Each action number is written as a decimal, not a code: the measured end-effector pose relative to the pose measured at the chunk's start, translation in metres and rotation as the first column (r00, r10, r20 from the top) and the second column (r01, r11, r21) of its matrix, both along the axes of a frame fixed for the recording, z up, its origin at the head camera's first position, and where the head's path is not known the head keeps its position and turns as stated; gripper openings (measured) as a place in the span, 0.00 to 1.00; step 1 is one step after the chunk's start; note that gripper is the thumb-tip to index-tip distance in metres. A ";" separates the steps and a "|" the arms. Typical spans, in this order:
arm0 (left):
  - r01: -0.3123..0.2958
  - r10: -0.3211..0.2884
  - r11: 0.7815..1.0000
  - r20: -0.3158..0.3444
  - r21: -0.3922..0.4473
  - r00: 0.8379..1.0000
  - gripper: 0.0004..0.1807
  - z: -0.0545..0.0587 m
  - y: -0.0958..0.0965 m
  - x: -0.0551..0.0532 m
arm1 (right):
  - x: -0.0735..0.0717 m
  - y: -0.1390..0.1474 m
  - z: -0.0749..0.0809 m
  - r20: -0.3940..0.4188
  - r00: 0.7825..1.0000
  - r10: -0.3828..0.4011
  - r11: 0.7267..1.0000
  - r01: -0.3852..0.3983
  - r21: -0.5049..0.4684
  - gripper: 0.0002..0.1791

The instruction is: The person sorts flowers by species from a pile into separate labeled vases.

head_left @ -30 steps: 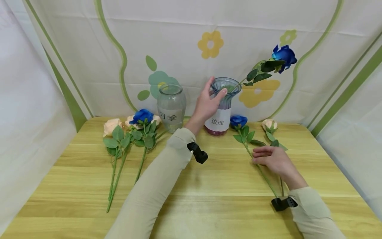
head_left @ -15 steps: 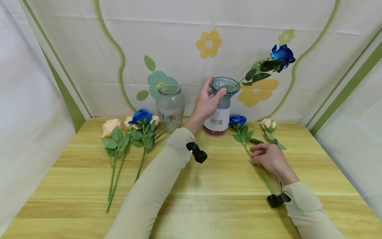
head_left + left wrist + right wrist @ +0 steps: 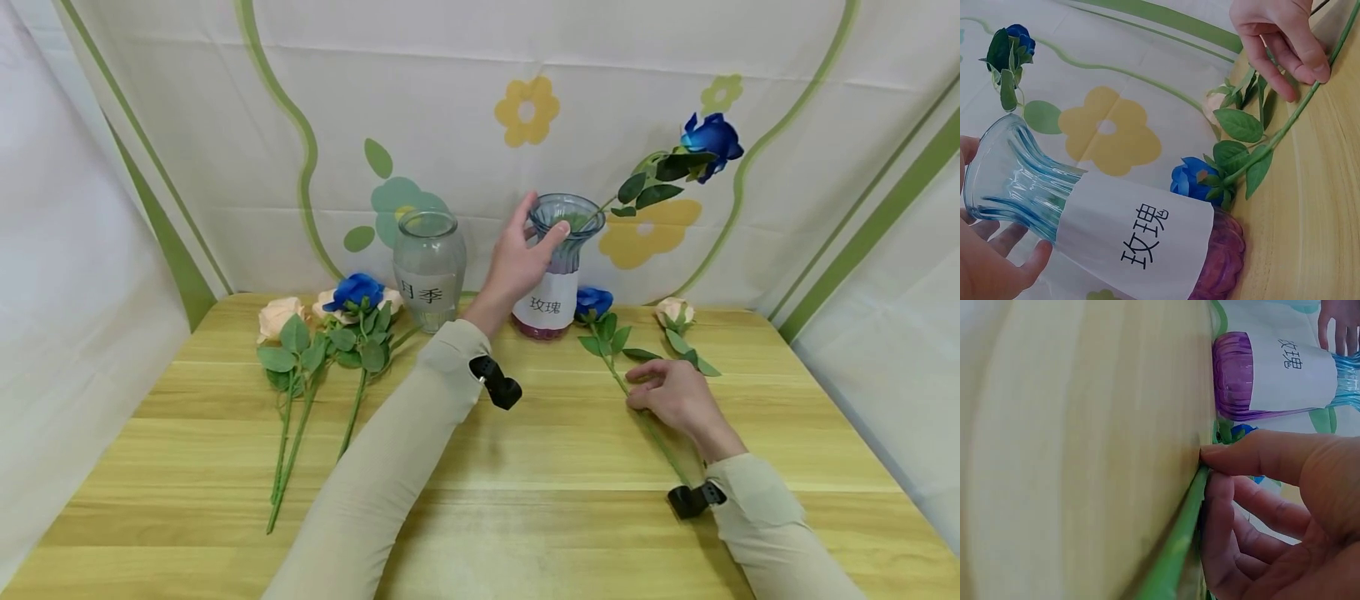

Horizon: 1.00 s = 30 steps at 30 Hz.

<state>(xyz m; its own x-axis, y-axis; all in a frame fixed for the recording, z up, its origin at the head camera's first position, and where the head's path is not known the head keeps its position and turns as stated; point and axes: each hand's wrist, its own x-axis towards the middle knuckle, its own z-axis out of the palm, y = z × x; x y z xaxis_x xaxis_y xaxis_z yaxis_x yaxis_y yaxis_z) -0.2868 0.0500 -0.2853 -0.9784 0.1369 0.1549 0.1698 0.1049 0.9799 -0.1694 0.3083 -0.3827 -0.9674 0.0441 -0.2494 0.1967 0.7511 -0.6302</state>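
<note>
In the head view, my left hand (image 3: 519, 265) holds the flared neck of a blue-and-purple glass vase (image 3: 572, 257), thumb and fingers around it. The vase stands upright with a white label (image 3: 1141, 234). One blue rose (image 3: 712, 148) leans out of its mouth to the right. My right hand (image 3: 678, 402) pinches the green stem (image 3: 1175, 540) of a second blue rose (image 3: 594, 303) between thumb and fingertips, as the right wrist view shows. That rose lies low over the table, its bloom beside the vase's base.
A second clear glass vase (image 3: 431, 262) with a label stands left of the held one. Peach roses (image 3: 281, 319) and a blue rose (image 3: 357, 292) lie on the table's left side. A peach rose (image 3: 675, 312) lies behind my right hand on the wooden table (image 3: 540, 492).
My right hand has moved slightly left and closed its fingertips on the stem. The blue rose's bloom has shifted a little left. My left hand stays on the vase.
</note>
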 end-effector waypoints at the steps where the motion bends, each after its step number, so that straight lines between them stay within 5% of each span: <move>1: 0.002 -0.002 1.000 0.001 0.002 1.000 0.42 0.000 0.000 0.000 | 0.000 0.000 0.000 0.006 1.000 0.005 1.000 -0.005 0.003 0.23; 15: 0.000 0.000 1.000 0.008 -0.003 1.000 0.42 0.000 0.001 0.001 | -0.001 -0.002 -0.001 -0.011 0.999 -0.030 0.999 0.030 0.012 0.20; 30: 0.003 -0.003 1.000 0.008 0.010 1.000 0.42 0.000 -0.001 0.000 | -0.004 0.009 -0.003 -0.004 1.000 -0.022 0.994 0.021 -0.111 0.23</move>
